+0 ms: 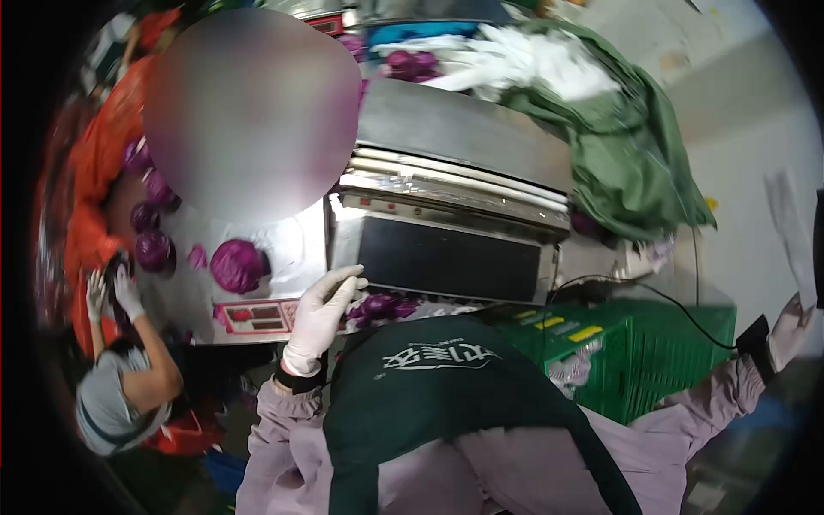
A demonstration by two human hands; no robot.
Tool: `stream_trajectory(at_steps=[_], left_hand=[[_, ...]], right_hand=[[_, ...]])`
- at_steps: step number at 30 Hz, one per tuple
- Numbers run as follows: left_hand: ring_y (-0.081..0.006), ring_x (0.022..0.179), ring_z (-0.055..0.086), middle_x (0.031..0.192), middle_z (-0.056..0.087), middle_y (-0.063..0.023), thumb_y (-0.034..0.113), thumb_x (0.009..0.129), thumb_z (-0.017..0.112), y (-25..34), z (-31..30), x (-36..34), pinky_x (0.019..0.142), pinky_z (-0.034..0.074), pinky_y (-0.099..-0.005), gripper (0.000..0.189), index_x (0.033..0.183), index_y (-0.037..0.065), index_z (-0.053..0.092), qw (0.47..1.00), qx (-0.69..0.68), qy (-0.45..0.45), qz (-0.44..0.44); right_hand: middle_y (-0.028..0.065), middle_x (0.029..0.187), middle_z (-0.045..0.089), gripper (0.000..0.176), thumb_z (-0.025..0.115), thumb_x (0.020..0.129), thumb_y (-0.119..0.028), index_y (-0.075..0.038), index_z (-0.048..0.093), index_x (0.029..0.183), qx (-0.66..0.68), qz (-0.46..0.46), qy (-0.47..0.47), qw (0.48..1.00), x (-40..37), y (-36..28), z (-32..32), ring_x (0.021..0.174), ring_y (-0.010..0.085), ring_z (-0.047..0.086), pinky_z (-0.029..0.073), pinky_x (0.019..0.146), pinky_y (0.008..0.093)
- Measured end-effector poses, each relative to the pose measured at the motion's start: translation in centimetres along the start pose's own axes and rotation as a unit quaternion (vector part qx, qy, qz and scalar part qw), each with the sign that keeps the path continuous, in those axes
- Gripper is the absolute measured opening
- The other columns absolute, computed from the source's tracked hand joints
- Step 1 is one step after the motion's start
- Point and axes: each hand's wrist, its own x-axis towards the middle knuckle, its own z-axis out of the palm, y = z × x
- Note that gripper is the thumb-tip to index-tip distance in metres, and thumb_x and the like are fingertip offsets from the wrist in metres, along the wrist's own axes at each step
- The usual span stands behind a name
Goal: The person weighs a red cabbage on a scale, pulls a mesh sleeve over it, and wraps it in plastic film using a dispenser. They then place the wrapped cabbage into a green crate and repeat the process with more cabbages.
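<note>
- Holds hands wide apart; left hand [318, 322] loosely extended, nothing visible in grasp, at near left corner of wrapping machine [455, 216], contact unclear.
- Has right hand [786, 333] far out at white strip [791, 232]; too blurred to tell if clamped.
- Faces black plate [451, 260] toward body, probably for easy reach; rests purple cabbage [238, 266] on counter [300, 249], left of machine.
- Loses upper left behind round blur.

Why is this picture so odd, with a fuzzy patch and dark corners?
Head view: black rounded corners suggest a wide-angle lens; a blurred oval covers the upper left; glare whitens the metal table; the white strip at the right hand looks soft, the apron lettering crisper.
</note>
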Motion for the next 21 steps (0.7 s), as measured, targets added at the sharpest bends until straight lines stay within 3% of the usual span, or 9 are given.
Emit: stream_trajectory(at_steps=[3,6,7,9,10,11,16,19,21], left_hand=[[-0.0141,0.101,0.063,0.108,0.066,-0.0097,0.011,0.097,0.055,2.2,3.2,1.7,0.088,0.049,-0.0242,0.028,0.122,-0.002,0.059,0.998,0.028,-0.047,-0.012],[-0.0149,0.105,0.061,0.112,0.066,-0.0105,0.009,0.095,0.059,3.1,6.5,2.9,0.092,0.047,-0.0268,0.027,0.118,-0.002,0.062,0.988,0.027,-0.129,0.079],[-0.0156,0.11,0.059,0.118,0.064,-0.0122,0.009,0.092,0.061,3.3,7.4,3.4,0.094,0.046,-0.0281,0.027,0.117,-0.002,0.063,0.973,0.087,-0.159,0.144],[-0.0187,0.12,0.053,0.13,0.056,-0.0146,0.011,0.089,0.064,5.0,9.8,2.8,0.1,0.042,-0.0302,0.039,0.126,-0.001,0.058,0.958,0.107,-0.2,0.175],[-0.0206,0.124,0.049,0.135,0.051,-0.0149,0.012,0.089,0.064,5.0,10.8,2.5,0.103,0.039,-0.0311,0.045,0.131,-0.001,0.053,0.954,0.093,-0.212,0.191],[-0.0224,0.128,0.046,0.14,0.047,-0.0153,0.013,0.088,0.065,4.9,11.3,2.0,0.105,0.037,-0.0321,0.053,0.136,0.0,0.048,0.95,0.078,-0.223,0.207],[-0.0138,0.11,0.055,0.133,0.053,-0.0128,0.001,0.082,0.068,3.0,9.5,0.9,0.093,0.046,-0.0258,0.06,0.137,-0.008,0.043,0.978,-0.126,-0.138,0.096],[-0.0172,0.102,0.062,0.107,0.067,-0.0118,0.003,0.082,0.069,0.7,6.5,-0.1,0.091,0.048,-0.0289,0.025,0.106,-0.003,0.069,0.984,-0.011,-0.056,0.167],[-0.0182,0.099,0.063,0.101,0.069,-0.0106,0.007,0.084,0.069,0.6,5.3,-1.1,0.089,0.048,-0.0293,0.012,0.092,0.0,0.073,0.982,-0.018,-0.016,0.187]], right_hand=[[0.0122,0.121,0.057,0.032,0.036,0.103,-0.011,0.003,0.046,0.13,0.193,0.086,0.046,0.976,-3.1,-11.4,-1.3,0.106,0.0224,0.056,0.043,0.096,0.0314],[0.0048,0.088,0.053,0.019,0.046,0.094,-0.009,0.001,0.053,0.109,0.841,0.302,-0.136,0.428,-8.3,-18.2,4.5,0.067,0.0101,0.051,0.045,0.053,0.0214],[0.0025,0.082,0.051,0.016,0.047,0.094,-0.01,-0.001,0.052,0.105,0.561,0.483,-0.017,0.672,-11.8,-27.2,7.2,0.059,0.0112,0.047,0.043,0.048,0.0225],[0.0043,0.089,0.055,0.018,0.05,0.094,-0.013,-0.002,0.055,0.107,0.709,0.545,-0.412,0.173,-17.9,-31.1,11.4,0.071,0.0115,0.055,0.046,0.058,0.0222],[0.0075,0.099,0.056,0.022,0.057,0.093,-0.019,-0.001,0.058,0.106,0.559,0.521,-0.522,0.378,-16.1,-40.3,10.5,0.092,0.0142,0.057,0.048,0.081,0.0285],[0.0047,0.097,0.059,0.019,0.067,0.087,-0.021,-0.003,0.063,0.095,0.654,0.346,-0.589,0.325,-21.1,-42.2,14.4,0.091,0.0186,0.055,0.043,0.087,0.0313],[0.0017,0.104,0.059,0.023,0.078,0.068,-0.006,-0.013,0.072,0.089,0.596,0.09,-0.274,0.75,-27.2,-48.8,15.3,0.101,0.0202,0.051,0.038,0.09,0.0319],[0.0049,0.089,0.062,0.014,0.072,0.08,-0.006,-0.007,0.065,0.093,0.674,0.137,-0.276,0.672,-27.9,-50.5,16.3,0.085,0.0194,0.059,0.047,0.08,0.0328],[0.006,0.09,0.063,0.009,0.059,0.093,-0.01,-0.004,0.058,0.1,0.732,0.316,-0.421,0.432,-26.4,-51.3,15.5,0.08,0.0172,0.062,0.051,0.075,0.0295]])
